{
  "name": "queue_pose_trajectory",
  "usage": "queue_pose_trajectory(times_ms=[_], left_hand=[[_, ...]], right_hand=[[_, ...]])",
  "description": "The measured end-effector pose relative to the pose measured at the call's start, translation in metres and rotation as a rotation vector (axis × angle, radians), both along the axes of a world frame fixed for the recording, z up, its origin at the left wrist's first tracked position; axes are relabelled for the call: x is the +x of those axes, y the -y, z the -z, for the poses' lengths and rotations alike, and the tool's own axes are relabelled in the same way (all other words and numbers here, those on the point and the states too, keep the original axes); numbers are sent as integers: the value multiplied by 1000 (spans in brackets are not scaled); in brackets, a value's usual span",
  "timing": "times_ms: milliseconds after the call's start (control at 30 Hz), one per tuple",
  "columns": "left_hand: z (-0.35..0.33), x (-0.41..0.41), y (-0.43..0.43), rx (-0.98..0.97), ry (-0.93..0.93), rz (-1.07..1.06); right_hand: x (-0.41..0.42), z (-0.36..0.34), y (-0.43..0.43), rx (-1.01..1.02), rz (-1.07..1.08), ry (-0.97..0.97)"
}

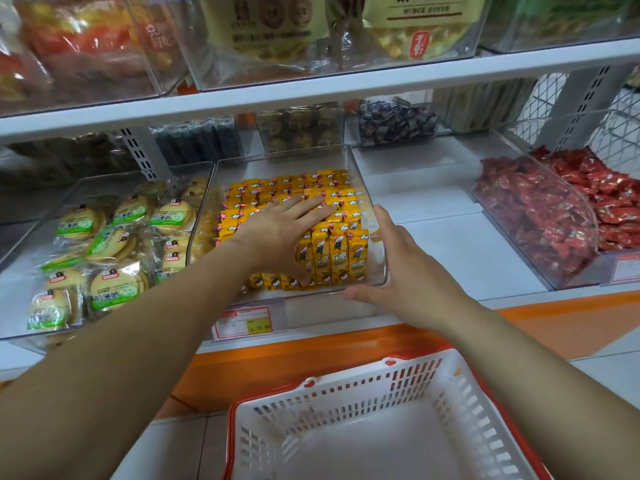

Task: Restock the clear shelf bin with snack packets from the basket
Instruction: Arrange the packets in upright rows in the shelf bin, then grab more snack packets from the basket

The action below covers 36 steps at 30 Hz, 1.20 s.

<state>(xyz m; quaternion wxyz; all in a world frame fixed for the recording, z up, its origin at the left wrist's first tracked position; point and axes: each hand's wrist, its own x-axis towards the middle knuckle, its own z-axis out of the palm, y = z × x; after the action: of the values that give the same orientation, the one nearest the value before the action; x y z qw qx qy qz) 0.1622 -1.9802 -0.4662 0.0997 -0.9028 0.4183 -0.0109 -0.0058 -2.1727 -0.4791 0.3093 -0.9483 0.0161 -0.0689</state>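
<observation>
A clear shelf bin (360, 183) sits in the middle of the white shelf, packed with upright yellow snack packets (341, 252). My left hand (280, 230) lies flat on top of the packets, fingers straight and pointing right. My right hand (398, 268) holds the bin's front right corner, thumb under the front edge and fingers against the right wall. Below, a white basket (446, 379) with a red rim stands on the floor; the part of its inside that shows holds no packets.
A clear bin of round green-labelled biscuits (104, 258) stands left of the yellow bin. A bin of red packets (540, 216) stands at the right, with bare shelf between. A price tag (242, 322) hangs on the shelf front. More bins line the upper shelf.
</observation>
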Motion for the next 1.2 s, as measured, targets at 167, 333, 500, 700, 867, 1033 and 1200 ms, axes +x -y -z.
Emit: queue_pose_trajectory(times_ms=[167, 333, 500, 700, 867, 1033, 1200], left_hand=[[-2, -3, 6, 24, 2, -17], [-3, -21, 37, -265, -20, 36], [9, -22, 68, -163, 7, -96], [6, -23, 68, -170, 21, -122], [-52, -54, 49, -251, -140, -171], [-59, -153, -6, -433, -162, 63], [53, -218, -22, 92, -514, 65]], right_hand=[[-2, -1, -1, -1, 3, -11], [-4, -2, 0, -24, 3, -6], [-5, -2, 0, -62, 11, -4], [-8, -7, -5, -158, 60, -16], [-30, -21, -7, -243, 121, -37], [-80, -9, 13, -303, 101, -54], [-121, 68, 31, -333, -156, -441]])
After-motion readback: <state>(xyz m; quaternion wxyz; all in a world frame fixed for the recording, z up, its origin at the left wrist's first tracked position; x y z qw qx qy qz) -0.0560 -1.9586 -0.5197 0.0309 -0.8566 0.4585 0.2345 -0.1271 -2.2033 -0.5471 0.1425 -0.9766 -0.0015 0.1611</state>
